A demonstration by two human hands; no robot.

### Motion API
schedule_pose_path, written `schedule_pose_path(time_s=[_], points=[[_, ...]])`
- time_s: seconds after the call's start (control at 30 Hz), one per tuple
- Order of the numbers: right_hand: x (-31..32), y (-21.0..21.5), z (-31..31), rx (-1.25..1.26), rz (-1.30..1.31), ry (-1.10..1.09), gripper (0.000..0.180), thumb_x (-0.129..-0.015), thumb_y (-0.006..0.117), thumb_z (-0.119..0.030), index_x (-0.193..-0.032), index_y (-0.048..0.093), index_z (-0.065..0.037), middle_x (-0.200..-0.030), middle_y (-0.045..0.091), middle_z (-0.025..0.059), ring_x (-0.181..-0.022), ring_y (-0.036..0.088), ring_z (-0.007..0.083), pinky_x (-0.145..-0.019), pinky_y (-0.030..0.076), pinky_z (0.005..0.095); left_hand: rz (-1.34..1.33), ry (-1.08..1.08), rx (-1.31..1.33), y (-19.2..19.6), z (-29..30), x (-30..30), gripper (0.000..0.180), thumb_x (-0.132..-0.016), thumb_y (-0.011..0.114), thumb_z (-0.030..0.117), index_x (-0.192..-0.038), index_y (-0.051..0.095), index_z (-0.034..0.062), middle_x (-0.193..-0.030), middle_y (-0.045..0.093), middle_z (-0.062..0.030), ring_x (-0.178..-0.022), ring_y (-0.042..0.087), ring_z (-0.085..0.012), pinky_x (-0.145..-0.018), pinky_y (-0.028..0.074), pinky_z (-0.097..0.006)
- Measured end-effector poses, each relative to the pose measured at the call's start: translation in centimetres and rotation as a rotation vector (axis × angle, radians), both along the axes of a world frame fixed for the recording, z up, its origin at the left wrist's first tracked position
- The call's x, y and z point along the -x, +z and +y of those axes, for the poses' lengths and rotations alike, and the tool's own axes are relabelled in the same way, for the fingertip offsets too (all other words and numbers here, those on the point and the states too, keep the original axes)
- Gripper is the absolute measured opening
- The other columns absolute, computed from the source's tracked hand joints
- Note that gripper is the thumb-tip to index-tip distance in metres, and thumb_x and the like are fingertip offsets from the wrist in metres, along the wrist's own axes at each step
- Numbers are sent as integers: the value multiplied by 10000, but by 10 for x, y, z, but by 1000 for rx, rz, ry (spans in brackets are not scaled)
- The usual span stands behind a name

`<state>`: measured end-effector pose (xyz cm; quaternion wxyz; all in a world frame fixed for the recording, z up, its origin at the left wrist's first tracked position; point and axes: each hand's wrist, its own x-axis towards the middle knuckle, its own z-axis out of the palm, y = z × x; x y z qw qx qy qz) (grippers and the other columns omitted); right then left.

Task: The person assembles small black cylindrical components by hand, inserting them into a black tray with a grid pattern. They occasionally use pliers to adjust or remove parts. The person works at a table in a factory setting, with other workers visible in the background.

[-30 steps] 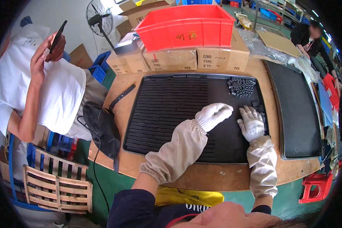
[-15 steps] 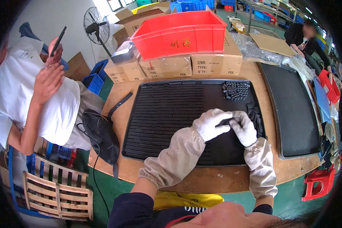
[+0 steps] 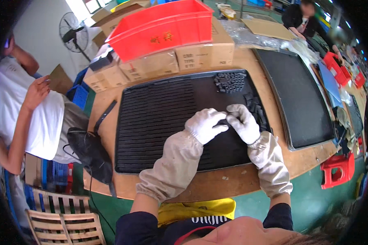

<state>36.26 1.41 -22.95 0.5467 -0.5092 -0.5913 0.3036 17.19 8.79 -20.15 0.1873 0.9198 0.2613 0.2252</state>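
Both of my hands wear white gloves and meet over the right part of a black tray (image 3: 210, 157). My left hand (image 3: 204, 125) pinches a small black piece (image 3: 223, 121) between thumb and fingers. From the other side, the curled fingers of my right hand (image 3: 245, 124) close on the same piece, which is mostly hidden. Long, tightly packed rows of black strips (image 3: 155, 122) fill the tray's left part. A cluster of small upright black pieces (image 3: 229, 83) stands at its far right, and loose black pieces (image 3: 255, 108) lie along the right edge.
Cardboard boxes (image 3: 204, 55) carrying a red bin (image 3: 163, 30) line the table's far side. Another black tray (image 3: 296, 98) lies to the right. A black mesh bag (image 3: 90, 149) sits at the left edge, beside a standing person (image 3: 32, 110). A red stool (image 3: 338, 170) is at right.
The view has shifted, so the table sits further left and higher. My hands stay together over the tray around the small piece. The person at left has lowered one hand and parted both.
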Motion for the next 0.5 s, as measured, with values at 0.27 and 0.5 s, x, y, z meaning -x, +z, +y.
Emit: schedule_pose_path(time_s=[0.27,0.5], points=[[-41,36,15,-147,-342,-397,182,-895,686,-93,-1071,683,-46,-1002,712,118,-968,678,215,-850,534,317,-534,104,216,-13,10,1,272,-798,806,234,-1021,724,102,-886,689,-91,-778,677,-223,-692,537,-342],[-80,25,73,-68,-1140,-571,140,-808,711,-193,-944,696,-165,-930,638,84,-949,596,310,-820,453,437,-584,155,388,2,9,8,218,-844,782,186,-1018,719,69,-919,700,-79,-797,667,-151,-712,525,-282]])
